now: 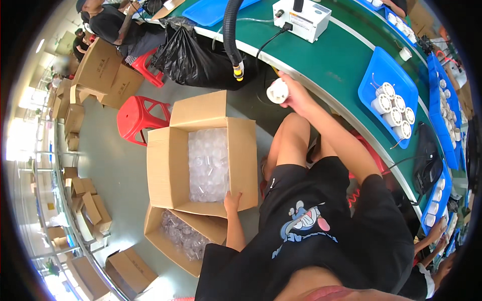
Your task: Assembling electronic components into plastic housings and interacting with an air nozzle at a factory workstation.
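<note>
My right hand [297, 95] is closed around a white round plastic part [277, 91], lifted beside the green bench's edge. The part's open end shows a hollowed inside. At the near right corner of an open cardboard box [161, 168], my left hand [232, 202] grips the edge between wall and flap. Rows of clear frosted plastic cups or covers [207, 163] fill this box. Below it and partly covered stands a second open box [155, 236] holding loose clear plastic pieces [183, 236].
A blue tray [369, 90] on the green bench [334, 65] holds several white round parts with wires. A black hose [230, 40] hangs near a white device [304, 20]. A red stool [134, 120] and black bag [188, 60] stand on the floor. Other people work around.
</note>
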Demonstrator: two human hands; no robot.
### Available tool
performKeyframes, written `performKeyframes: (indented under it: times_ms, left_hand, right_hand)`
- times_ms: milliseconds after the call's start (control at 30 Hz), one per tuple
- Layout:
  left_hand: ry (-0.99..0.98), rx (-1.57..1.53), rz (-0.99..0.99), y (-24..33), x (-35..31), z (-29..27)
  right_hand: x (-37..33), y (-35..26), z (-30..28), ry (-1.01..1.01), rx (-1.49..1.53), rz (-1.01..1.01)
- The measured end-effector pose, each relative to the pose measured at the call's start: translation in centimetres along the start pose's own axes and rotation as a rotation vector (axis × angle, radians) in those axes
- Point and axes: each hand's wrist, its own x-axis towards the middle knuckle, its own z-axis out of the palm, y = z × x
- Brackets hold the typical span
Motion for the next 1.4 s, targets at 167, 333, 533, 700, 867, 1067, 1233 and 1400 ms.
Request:
performKeyframes:
  times_ms: [167,333,533,700,867,1067,1233,1400]
  left_hand:
    - [0.004,0.087,0.146,0.8,1.7,2.0]
    - [0.074,-0.151,0.347,-2.7,1.8,3.1]
    - [0.134,-0.001,0.309,0.8,-0.1,0.9]
    - [0.111,-0.028,0.269,0.2,0.5,0.8]
    - [0.156,0.026,0.172,0.2,0.6,1.0]
    - [0.282,0.100,0.184,0.3,0.7,2.4]
    - [0.270,0.135,0.170,0.5,0.2,2.1]
    - [0.334,0.178,0.145,1.7,-1.1,2.0]
  right_hand:
    - [4.3,5.7,-0.9,0.058,-0.121,0.065]
    - [5.3,14.0,-3.5,0.144,-0.019,0.193]
    - [3.6,13.3,-4.6,0.108,0.415,0.170]
    - [4.2,13.7,-2.5,-0.111,0.634,0.213]
    - [5.5,14.9,-0.1,-0.257,0.704,0.255]
    - [7.6,16.3,2.3,-0.284,0.798,0.266]
    - [10.0,17.3,4.4,-0.017,0.804,0.339]
    - [11.0,18.3,4.0,-0.046,0.883,0.312]
